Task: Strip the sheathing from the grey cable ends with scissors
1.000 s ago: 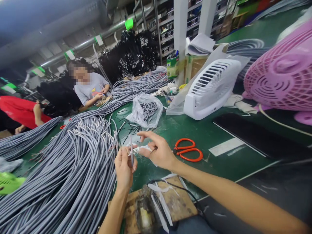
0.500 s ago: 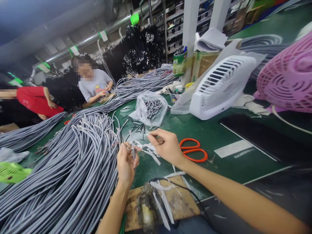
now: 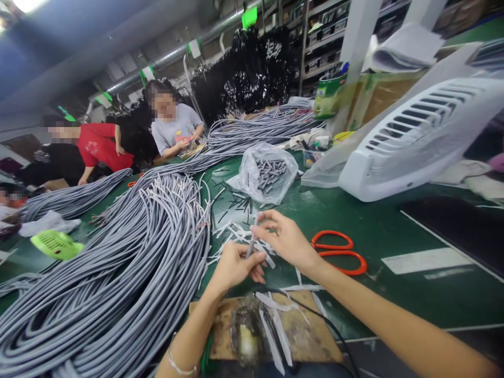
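Observation:
My left hand (image 3: 236, 266) pinches a short grey piece of cable (image 3: 250, 248) between thumb and fingers, and the piece stands tilted. At its upper end my right hand (image 3: 284, 237) closes thumb and fingertips on it. Behind and below both hands lies a scatter of white strips (image 3: 232, 231) on the green tabletop. Scissors (image 3: 356, 262) with orange handles rest just right of my right hand; the blades are hidden behind it. Beyond the hands sits a clear plastic bag (image 3: 289, 178) holding many short grey tubes (image 3: 270, 174).
Long bundles of grey cable (image 3: 157, 236) cover the left side. A stained wooden board (image 3: 311, 325) with a black cord lies in front of me. A white fan (image 3: 413, 147) stands at right, a small green fan (image 3: 57, 244) at left. Two people work across the table.
My right hand, apart from the cable piece before, has moved in to its upper end. My left hand still holds the piece. The view has turned left.

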Demonstrator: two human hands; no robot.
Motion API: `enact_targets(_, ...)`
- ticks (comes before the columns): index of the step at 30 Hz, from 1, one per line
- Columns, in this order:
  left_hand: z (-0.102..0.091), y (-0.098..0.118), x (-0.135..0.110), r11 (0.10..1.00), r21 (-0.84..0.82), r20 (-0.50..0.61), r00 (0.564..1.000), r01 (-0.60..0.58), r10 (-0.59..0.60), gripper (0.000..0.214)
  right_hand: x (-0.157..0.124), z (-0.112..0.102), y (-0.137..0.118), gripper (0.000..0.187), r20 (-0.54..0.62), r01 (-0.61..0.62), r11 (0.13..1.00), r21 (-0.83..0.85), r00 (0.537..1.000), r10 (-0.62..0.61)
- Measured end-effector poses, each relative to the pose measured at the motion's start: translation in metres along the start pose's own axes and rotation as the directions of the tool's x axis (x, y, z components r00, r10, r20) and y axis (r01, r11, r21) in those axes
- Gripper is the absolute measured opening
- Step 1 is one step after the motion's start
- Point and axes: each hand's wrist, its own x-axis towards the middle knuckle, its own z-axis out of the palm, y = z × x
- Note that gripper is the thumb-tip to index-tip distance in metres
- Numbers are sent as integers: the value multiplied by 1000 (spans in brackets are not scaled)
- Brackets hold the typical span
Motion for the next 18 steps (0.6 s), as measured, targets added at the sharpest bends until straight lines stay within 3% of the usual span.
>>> enact_targets(3, -2, 0, -4, 981, 166, 85, 989, 103, -118, 44, -1, 1, -1, 30, 78, -31, 999, -30, 996, 33)
enact_targets(6, -10, 3, -10, 916, 380, 85, 982, 124, -168, 35, -2, 1, -4, 34, 40, 19, 1000, -15, 999, -18)
enact_targets(8, -16, 7, -13, 865, 500, 20, 999, 30, -46, 27, -3, 0, -6, 34, 29, 18, 1000, 25, 999, -18)
enact_targets(10, -19, 11, -13, 836, 542, -84, 983, -92, 162, 42, -3, 0, -7, 34, 36, 11, 998, 56, 999, -13)
enact_targets(13, -15, 16, -11, 907, 337, -227, 913, -252, 338, 54, -2, -1, -7, 32, 49, 37, 997, 70, 998, -40)
enact_targets(18, -7, 19, -9, 947, -43, -403, 873, -318, 275, 33, -3, -1, -7, 21, 48, 99, 995, -4, 994, -99)
